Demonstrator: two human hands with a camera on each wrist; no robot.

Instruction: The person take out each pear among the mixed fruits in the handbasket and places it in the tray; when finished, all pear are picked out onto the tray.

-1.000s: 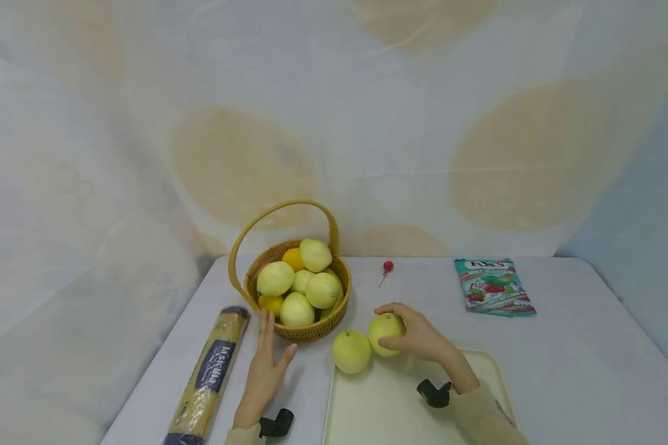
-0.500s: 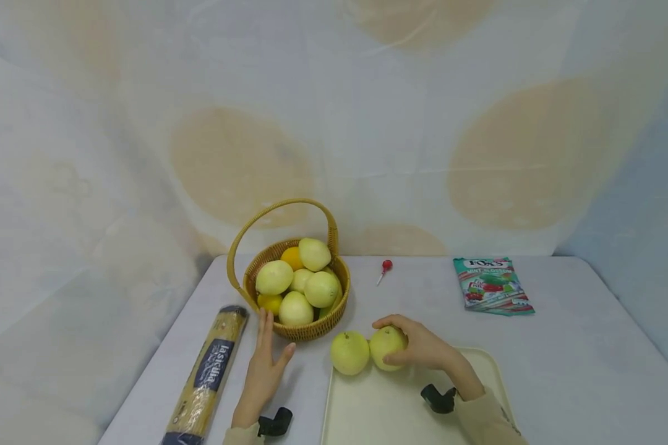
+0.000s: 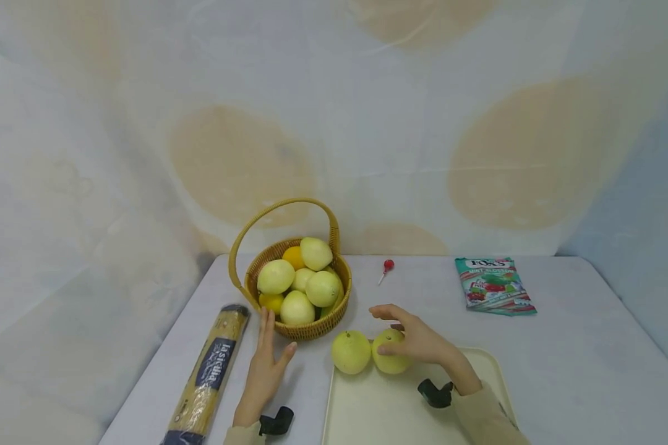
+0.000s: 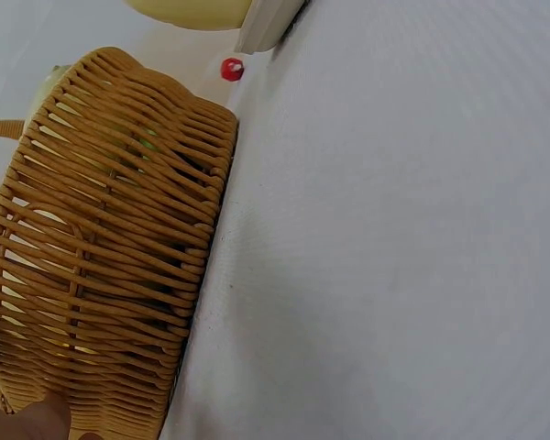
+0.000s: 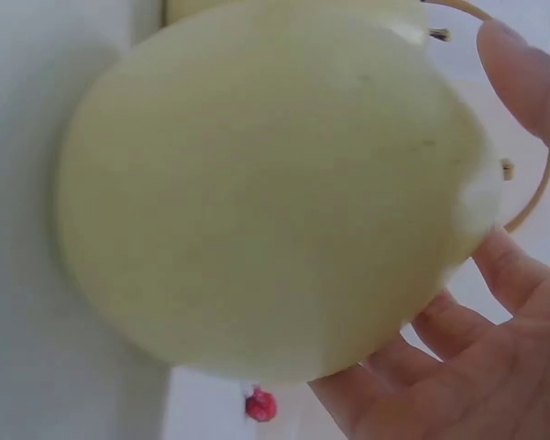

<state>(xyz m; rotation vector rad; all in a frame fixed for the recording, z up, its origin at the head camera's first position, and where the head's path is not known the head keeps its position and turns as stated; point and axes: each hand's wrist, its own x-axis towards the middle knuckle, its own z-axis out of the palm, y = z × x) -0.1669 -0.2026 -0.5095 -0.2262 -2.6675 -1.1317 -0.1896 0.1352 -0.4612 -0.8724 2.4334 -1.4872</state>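
Note:
In the head view my left hand [image 3: 264,371] lies with straight fingers, the fingertips right at the near rim of a wicker basket [image 3: 308,332]. The basket carries several pale pears [image 3: 276,276] and yellow-orange fruit [image 3: 292,257]. Its woven side [image 4: 110,247] fills the left of the left wrist view. My right hand [image 3: 420,340] is loosely spread around a round yellow-green pear [image 3: 389,358] at the far edge of a cream tray [image 3: 389,414]. In the right wrist view the thumb stands off this pear [image 5: 275,192], while the fingers overlap its lower edge. Another pear [image 3: 351,352] sits beside it.
A long pack of spaghetti [image 3: 208,371] lies left of the left hand. Behind the pears lies a red lollipop [image 3: 388,266], and at the back right a green bag of sweets [image 3: 495,286]. A patterned cloth [image 3: 389,136] hangs behind the table.
The right hand has set the pear slightly lower on the tray's far edge, next to the other pear. Its fingers have now loosened and lifted away. The left hand has stayed in place.

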